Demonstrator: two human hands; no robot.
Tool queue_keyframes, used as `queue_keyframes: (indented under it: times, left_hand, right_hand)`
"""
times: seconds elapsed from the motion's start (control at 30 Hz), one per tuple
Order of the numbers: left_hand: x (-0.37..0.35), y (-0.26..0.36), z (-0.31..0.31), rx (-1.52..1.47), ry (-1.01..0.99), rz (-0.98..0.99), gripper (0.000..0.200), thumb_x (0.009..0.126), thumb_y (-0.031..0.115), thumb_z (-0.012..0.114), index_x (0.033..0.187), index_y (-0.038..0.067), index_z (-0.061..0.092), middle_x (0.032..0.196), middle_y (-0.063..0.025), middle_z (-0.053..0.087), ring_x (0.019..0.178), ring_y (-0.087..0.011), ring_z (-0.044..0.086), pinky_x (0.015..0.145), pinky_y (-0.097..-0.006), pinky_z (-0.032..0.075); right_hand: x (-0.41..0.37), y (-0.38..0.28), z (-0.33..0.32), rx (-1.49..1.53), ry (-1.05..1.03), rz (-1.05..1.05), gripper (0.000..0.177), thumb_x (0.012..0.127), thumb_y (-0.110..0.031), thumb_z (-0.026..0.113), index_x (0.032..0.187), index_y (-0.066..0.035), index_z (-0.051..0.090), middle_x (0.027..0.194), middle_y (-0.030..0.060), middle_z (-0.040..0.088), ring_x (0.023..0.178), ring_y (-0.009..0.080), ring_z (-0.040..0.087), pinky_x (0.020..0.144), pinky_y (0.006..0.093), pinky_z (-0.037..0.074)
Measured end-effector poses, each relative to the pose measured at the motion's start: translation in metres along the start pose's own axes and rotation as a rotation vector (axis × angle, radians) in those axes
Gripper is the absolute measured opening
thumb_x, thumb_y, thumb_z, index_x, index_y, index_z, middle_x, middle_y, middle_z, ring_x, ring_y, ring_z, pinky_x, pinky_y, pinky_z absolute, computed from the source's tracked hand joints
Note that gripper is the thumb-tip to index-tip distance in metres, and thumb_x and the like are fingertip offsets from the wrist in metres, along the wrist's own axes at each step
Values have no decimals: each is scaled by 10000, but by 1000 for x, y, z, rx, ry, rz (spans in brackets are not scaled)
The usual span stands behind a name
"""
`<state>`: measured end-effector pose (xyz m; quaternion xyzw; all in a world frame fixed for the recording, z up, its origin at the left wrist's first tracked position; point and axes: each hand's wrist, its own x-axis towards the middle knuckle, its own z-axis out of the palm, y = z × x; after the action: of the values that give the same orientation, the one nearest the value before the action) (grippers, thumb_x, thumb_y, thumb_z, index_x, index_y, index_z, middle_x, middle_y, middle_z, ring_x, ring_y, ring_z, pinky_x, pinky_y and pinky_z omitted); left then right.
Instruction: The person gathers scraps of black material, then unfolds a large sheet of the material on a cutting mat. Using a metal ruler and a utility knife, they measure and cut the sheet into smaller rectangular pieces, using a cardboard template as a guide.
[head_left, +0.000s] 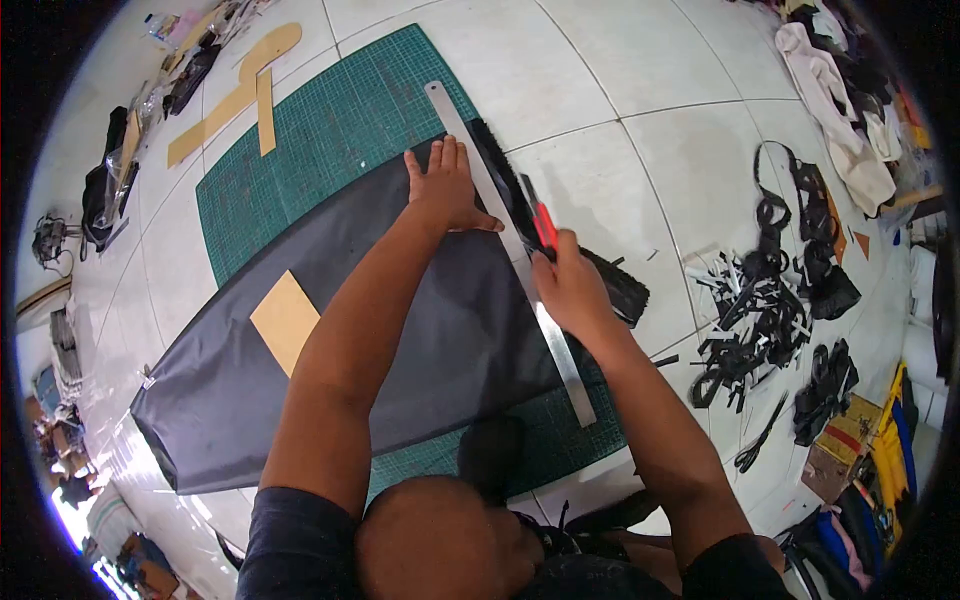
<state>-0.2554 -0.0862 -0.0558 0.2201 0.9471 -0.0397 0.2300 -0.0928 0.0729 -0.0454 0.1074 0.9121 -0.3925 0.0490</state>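
A large sheet of black fabric (440,330) lies across a green cutting mat (340,120) on the floor. Along its right side runs a long metal ruler (545,320). My left hand (446,190) presses flat with fingers spread, on the fabric and against the ruler's left edge. Just right of the ruler, my right hand (572,285) is wrapped round a red utility knife (543,225), whose tip points up and away from me. Beneath the knife, a dark strip of the fabric (620,285) sticks out past the ruler. A tan cardboard piece (284,320) rests on the fabric beside my left forearm.
Tan pattern pieces (265,110) lie at the upper left, partly on the mat. To the right is a heap of black and white scraps (750,320), with scissors (762,435) below it. Cloth piles (835,120) line the right edge of the white tiled floor (560,60).
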Motion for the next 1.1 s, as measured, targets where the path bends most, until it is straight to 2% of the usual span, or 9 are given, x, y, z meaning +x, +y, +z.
queue_keyframes:
  times: [0.17, 0.27, 0.47, 0.57, 0.67, 0.77, 0.93, 1.03, 1.1]
  left_hand:
    - [4, 2, -5, 98, -56, -15, 1403, 584, 754, 751, 1520, -62, 99, 1612, -208, 110, 1498, -337, 129, 1144, -659, 144]
    - [15, -6, 20, 67, 37, -20, 1385, 597, 747, 750, 1523, -48, 95, 1615, -199, 98, 1499, -330, 133, 1145, -651, 158]
    - [4, -4, 2, 21, -24, 10, 1405, 574, 753, 765, 1530, -31, 98, 1615, -197, 105, 1499, -326, 141, 1121, -612, 251]
    - [4, -5, 4, 30, -10, 14, 1438, 544, 773, 768, 1532, -28, 97, 1615, -199, 101, 1499, -330, 144, 1109, -594, 277]
    - [3, -5, 3, 32, -19, 22, 1385, 588, 760, 764, 1535, 2, 95, 1615, -202, 68, 1498, -347, 120, 1077, -647, 309]
    - [2, -3, -1, 47, -25, 9, 1422, 539, 760, 779, 1532, -20, 126, 1614, -202, 104, 1496, -338, 147, 1105, -589, 287]
    - [4, -3, 7, 46, 0, 16, 1404, 551, 744, 784, 1524, -38, 142, 1613, -200, 107, 1493, -345, 158, 1095, -587, 306]
    - [13, -6, 8, 80, 38, 2, 1405, 557, 737, 786, 1523, -46, 133, 1614, -199, 105, 1491, -350, 164, 1089, -589, 315]
    - [5, 1, 2, 65, -6, -7, 1418, 561, 743, 781, 1525, -53, 111, 1615, -204, 101, 1492, -348, 160, 1089, -581, 321]
  right_hand:
    - [64, -40, 19, -142, -133, -32, 316, 949, -219, 506, 1087, 47, 406, 832, 307, 649, 813, 490, 646, 731, 551, 518]
    - [96, -49, 31, -180, -135, -17, 312, 954, -229, 499, 1082, 45, 422, 871, 313, 656, 846, 480, 655, 765, 545, 523]
    - [127, -47, 48, -236, -144, 34, 327, 952, -247, 504, 1092, 41, 440, 936, 315, 660, 913, 467, 657, 818, 532, 522]
    - [130, -48, 47, -228, -175, 46, 331, 939, -229, 512, 1104, 48, 434, 963, 315, 662, 952, 456, 660, 844, 521, 524]
    - [132, -50, 45, -232, -203, 49, 342, 949, -241, 494, 1124, 48, 444, 994, 325, 655, 973, 458, 650, 868, 522, 511]
    - [137, -62, 36, -225, -269, 114, 341, 940, -201, 497, 1152, 57, 427, 1061, 327, 646, 1025, 438, 648, 893, 497, 517]
    - [140, -64, 31, -217, -352, 168, 349, 947, -195, 484, 1206, 31, 422, 1105, 318, 638, 1069, 431, 635, 911, 499, 506]
    - [104, -49, 28, -271, -366, 172, 406, 905, -208, 564, 1170, 43, 386, 1047, 339, 638, 1028, 469, 628, 898, 523, 495]
    - [73, -30, 25, -248, -349, 161, 386, 914, -215, 555, 1151, 31, 375, 994, 337, 640, 982, 477, 632, 865, 545, 494]
